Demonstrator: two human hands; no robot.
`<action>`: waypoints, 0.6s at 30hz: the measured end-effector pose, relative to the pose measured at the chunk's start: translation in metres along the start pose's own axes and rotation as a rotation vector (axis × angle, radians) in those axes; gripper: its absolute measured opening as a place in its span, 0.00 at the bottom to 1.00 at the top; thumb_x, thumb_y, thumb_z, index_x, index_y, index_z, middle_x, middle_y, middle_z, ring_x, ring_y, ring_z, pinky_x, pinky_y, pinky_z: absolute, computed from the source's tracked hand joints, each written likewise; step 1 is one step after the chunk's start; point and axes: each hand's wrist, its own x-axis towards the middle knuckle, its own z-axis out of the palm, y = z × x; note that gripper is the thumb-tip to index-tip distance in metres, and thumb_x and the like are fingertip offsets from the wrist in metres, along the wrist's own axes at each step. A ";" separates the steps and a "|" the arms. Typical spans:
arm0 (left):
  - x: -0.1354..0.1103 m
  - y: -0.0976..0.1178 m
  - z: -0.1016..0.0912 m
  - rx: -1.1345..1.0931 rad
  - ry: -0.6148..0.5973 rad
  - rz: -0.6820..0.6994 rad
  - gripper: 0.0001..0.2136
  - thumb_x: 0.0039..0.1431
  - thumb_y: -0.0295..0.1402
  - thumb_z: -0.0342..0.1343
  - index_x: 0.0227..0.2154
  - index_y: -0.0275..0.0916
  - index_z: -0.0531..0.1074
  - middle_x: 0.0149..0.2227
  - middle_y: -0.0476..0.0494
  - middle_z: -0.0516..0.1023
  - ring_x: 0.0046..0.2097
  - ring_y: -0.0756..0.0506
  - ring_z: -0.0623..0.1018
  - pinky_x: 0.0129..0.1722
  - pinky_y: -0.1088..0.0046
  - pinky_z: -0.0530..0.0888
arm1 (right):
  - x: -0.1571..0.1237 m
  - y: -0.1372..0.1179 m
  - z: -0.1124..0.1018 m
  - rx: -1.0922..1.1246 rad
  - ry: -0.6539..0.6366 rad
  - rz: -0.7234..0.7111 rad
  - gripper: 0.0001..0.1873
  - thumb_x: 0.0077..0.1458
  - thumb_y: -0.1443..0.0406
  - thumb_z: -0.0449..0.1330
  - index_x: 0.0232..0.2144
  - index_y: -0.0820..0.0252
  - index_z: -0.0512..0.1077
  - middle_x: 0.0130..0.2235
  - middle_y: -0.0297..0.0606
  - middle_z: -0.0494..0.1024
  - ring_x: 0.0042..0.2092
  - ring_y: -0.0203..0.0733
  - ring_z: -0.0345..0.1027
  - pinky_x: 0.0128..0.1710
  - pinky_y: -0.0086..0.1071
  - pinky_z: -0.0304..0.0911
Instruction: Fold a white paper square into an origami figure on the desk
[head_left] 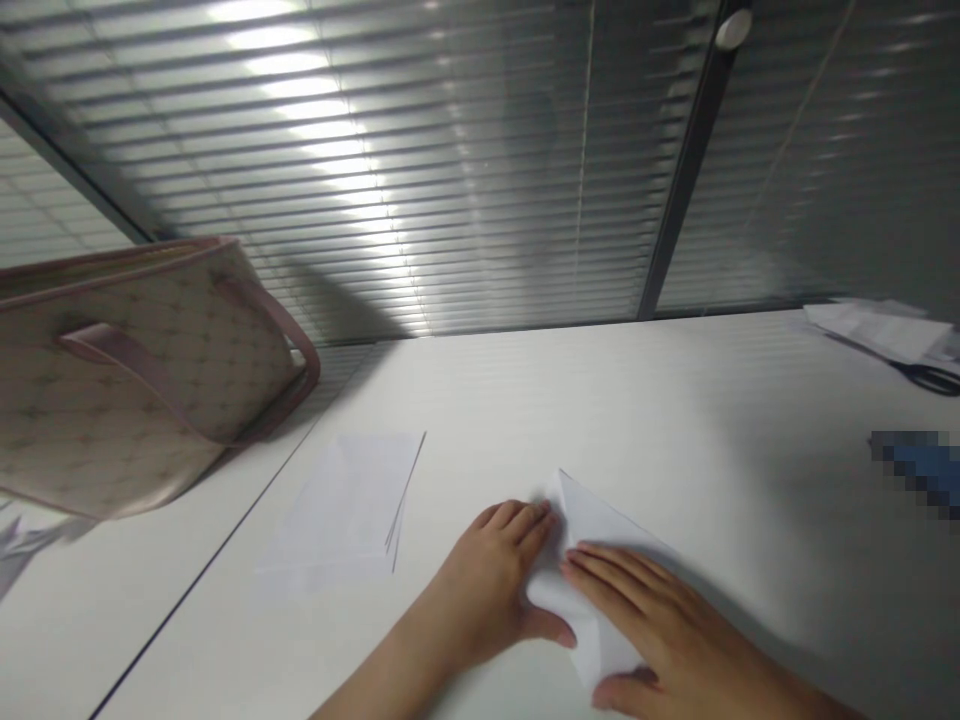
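A folded sheet of white paper (600,505) lies on the white table near the bottom middle, its pointed corner facing away from me. My left hand (499,575) holds its left edge, with fingers curled in at the side and the thumb apart, resting by the lower part. Across the paper's right half, my right hand (649,615) lies with fingers stretched out flat, its thumb near the bottom edge. The hands hide much of the folds.
Left of my hands lie several loose white sheets (341,500). A patterned bag with pink handles (142,380) stands at the far left. Black-handled scissors (926,377) and paper scraps (877,328) are at the back right, near a blurred-out blue object (922,470). A partition with blinds (480,180) borders the table.
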 end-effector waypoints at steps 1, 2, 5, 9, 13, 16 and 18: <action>0.001 -0.001 -0.002 0.001 0.005 0.003 0.42 0.43 0.61 0.59 0.57 0.37 0.66 0.57 0.34 0.70 0.57 0.33 0.70 0.57 0.54 0.65 | 0.000 0.000 -0.001 0.017 0.017 0.030 0.41 0.48 0.61 0.65 0.62 0.58 0.57 0.61 0.43 0.66 0.60 0.51 0.62 0.58 0.41 0.62; 0.002 -0.003 -0.004 -0.001 0.005 0.013 0.41 0.43 0.59 0.61 0.57 0.37 0.67 0.56 0.35 0.71 0.56 0.34 0.71 0.57 0.54 0.65 | 0.001 0.000 -0.002 0.023 0.041 0.056 0.38 0.49 0.64 0.64 0.62 0.57 0.58 0.60 0.42 0.68 0.58 0.50 0.64 0.57 0.41 0.63; 0.002 -0.009 -0.010 -0.019 -0.010 0.052 0.37 0.44 0.51 0.66 0.57 0.41 0.66 0.56 0.38 0.73 0.56 0.35 0.72 0.57 0.55 0.66 | 0.002 0.005 -0.005 0.027 0.135 0.103 0.32 0.52 0.69 0.59 0.60 0.55 0.60 0.53 0.40 0.75 0.53 0.47 0.70 0.52 0.41 0.68; 0.000 -0.013 -0.017 -0.032 -0.030 0.098 0.24 0.55 0.26 0.58 0.55 0.46 0.68 0.58 0.45 0.71 0.59 0.41 0.70 0.59 0.60 0.64 | 0.003 0.012 -0.013 0.070 0.154 0.102 0.27 0.54 0.68 0.59 0.56 0.51 0.64 0.50 0.38 0.78 0.50 0.46 0.72 0.50 0.40 0.69; -0.001 -0.010 -0.024 -0.090 -0.036 0.100 0.29 0.51 0.16 0.48 0.55 0.45 0.68 0.58 0.46 0.70 0.60 0.45 0.69 0.59 0.63 0.64 | 0.000 0.014 -0.023 0.111 0.020 0.124 0.34 0.47 0.59 0.68 0.57 0.51 0.66 0.55 0.38 0.73 0.54 0.50 0.68 0.55 0.42 0.66; -0.001 -0.007 -0.028 -0.153 -0.018 0.082 0.27 0.51 0.16 0.47 0.54 0.42 0.69 0.56 0.46 0.73 0.58 0.46 0.70 0.59 0.65 0.65 | -0.003 0.015 -0.027 0.076 -0.012 0.090 0.44 0.40 0.55 0.71 0.60 0.50 0.62 0.59 0.38 0.70 0.57 0.50 0.66 0.56 0.41 0.64; -0.001 -0.006 -0.028 -0.168 -0.007 0.076 0.26 0.53 0.17 0.47 0.54 0.42 0.70 0.56 0.46 0.73 0.58 0.46 0.71 0.59 0.65 0.66 | -0.005 0.017 -0.028 0.002 0.044 0.005 0.44 0.43 0.58 0.70 0.61 0.48 0.60 0.60 0.37 0.69 0.57 0.48 0.66 0.57 0.38 0.64</action>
